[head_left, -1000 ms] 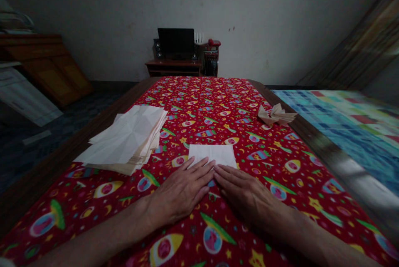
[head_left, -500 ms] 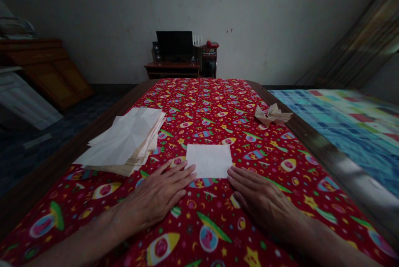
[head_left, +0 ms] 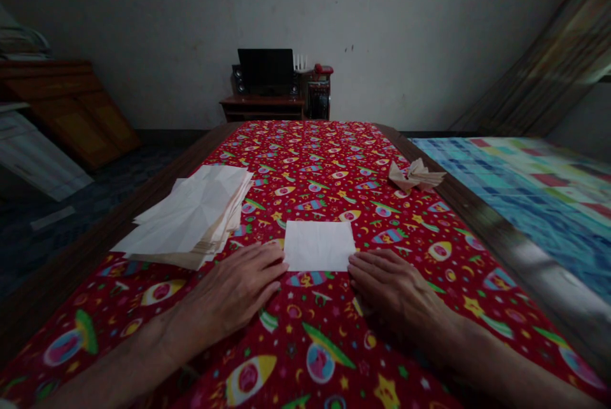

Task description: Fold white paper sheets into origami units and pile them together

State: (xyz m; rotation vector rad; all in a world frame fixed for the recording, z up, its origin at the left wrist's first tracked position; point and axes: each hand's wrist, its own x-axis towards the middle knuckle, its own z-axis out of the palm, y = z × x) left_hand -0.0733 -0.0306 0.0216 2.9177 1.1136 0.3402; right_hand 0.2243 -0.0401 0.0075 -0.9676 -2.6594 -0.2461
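A white folded sheet of paper [head_left: 319, 246] lies flat on the red patterned cloth in front of me, its long sides running left to right. My left hand [head_left: 238, 285] rests palm down at its left edge, fingertips touching near the lower left corner and the fingers extended, slightly bent. At the lower right corner, my right hand [head_left: 396, 288] also lies palm down, with its fingers stretched out side by side and touching the paper. Neither hand is lifted from the cloth. The undersides of the fingers are hidden.
A stack of creased paper sheets [head_left: 191, 212] lies to the left. A folded paper piece [head_left: 415, 175] stands near the right table edge. The red cloth [head_left: 310, 161] covers the long table. A monitor [head_left: 266, 69] stands beyond it, and a checked bedspread [head_left: 525, 186] is at right.
My left hand has slid slightly left, off the paper's surface to its edge, and its fingers have drawn closer together. My right hand and the paper stay nearly where they were.
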